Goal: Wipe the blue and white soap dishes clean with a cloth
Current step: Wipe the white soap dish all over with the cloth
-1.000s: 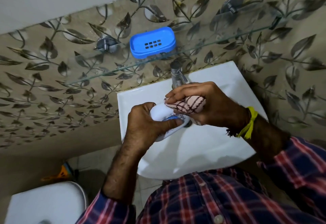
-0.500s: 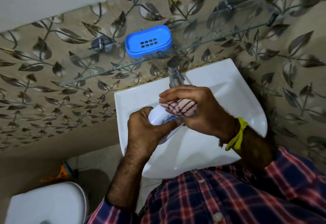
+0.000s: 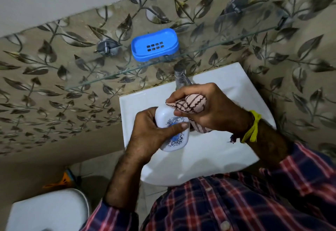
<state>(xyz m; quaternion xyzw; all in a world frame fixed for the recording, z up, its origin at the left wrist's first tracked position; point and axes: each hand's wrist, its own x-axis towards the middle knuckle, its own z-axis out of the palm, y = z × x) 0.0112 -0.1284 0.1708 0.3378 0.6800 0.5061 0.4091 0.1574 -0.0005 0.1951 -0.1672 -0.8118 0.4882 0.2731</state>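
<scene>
A bathroom wall of leaf-patterned tiles backs a white washbasin (image 3: 209,154) with a metal tap (image 3: 180,76). Over the basin, the left hand (image 3: 151,132) grips the white soap dish (image 3: 172,127) (blue floral print on it), thumb across its face. The right hand (image 3: 211,110) clutches a bunched striped cloth (image 3: 190,103) pressed against the dish's upper end. The blue soap dish (image 3: 154,44) sits on the glass shelf (image 3: 101,70) above

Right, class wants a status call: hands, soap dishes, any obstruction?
Left hand grips white soap dish over sink. Right hand presses cloth on it. Blue soap dish on glass shelf. Nothing obstructing.
</scene>
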